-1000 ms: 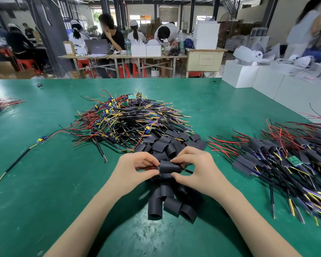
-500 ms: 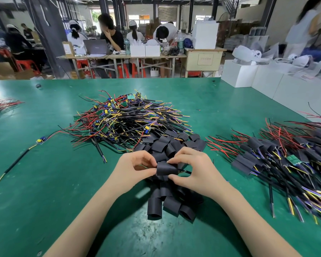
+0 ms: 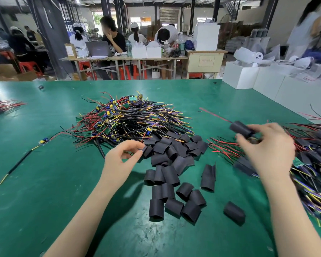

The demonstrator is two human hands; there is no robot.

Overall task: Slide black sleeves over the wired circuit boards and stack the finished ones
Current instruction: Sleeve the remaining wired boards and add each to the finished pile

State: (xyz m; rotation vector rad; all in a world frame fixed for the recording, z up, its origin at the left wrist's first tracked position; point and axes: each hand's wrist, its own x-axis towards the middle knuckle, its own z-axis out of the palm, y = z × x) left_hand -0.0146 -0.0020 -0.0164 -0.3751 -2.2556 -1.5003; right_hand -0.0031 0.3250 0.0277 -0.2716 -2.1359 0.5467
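My right hand (image 3: 267,151) pinches a sleeved circuit board (image 3: 241,129) above the left edge of the stack of finished ones (image 3: 311,164) on the right; its red wire trails up to the left, blurred. My left hand (image 3: 122,154) hovers at the left edge of the heap of loose black sleeves (image 3: 174,164), thumb and fingers curved, nothing clearly held. Behind the sleeves lies the pile of bare wired circuit boards (image 3: 130,119). Both lie on the green table (image 3: 44,182).
A single wired board (image 3: 43,141) with a long black lead lies apart at the left. A small wire bundle (image 3: 0,106) sits at the far left edge. White boxes (image 3: 258,80) line the table's right side. People work at tables beyond.
Both hands held one sleeve together at the centre. Now my right hand has carried the sleeved board right toward the finished stack, and my left hand has let go and stays by the sleeves.
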